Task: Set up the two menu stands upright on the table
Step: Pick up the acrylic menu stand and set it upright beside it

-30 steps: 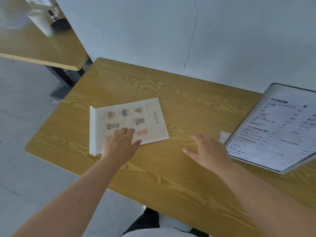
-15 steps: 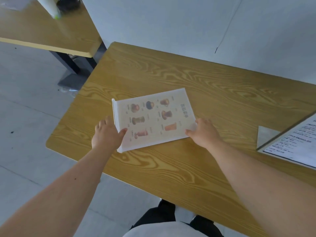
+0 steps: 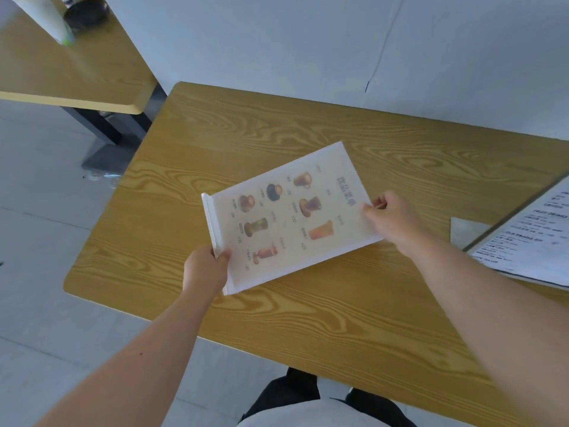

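Observation:
A white drinks menu stand (image 3: 286,217) with pictures of cups is held just above the wooden table (image 3: 323,134), tilted, its base strip to the left. My left hand (image 3: 206,269) grips its near-left corner by the base. My right hand (image 3: 391,217) pinches its right edge. A second, larger menu stand (image 3: 535,238) with black text lies flat at the table's right edge, partly cut off by the frame.
A white wall (image 3: 308,41) runs along the table's far side. Another wooden table (image 3: 61,72) stands at the upper left with a white tube and a dark object on it. Grey floor (image 3: 37,211) lies to the left.
Both hands have taken hold of the drinks menu stand and lifted it off the table, turning it. Earlier it lay flat with my left hand on it and my right hand away.

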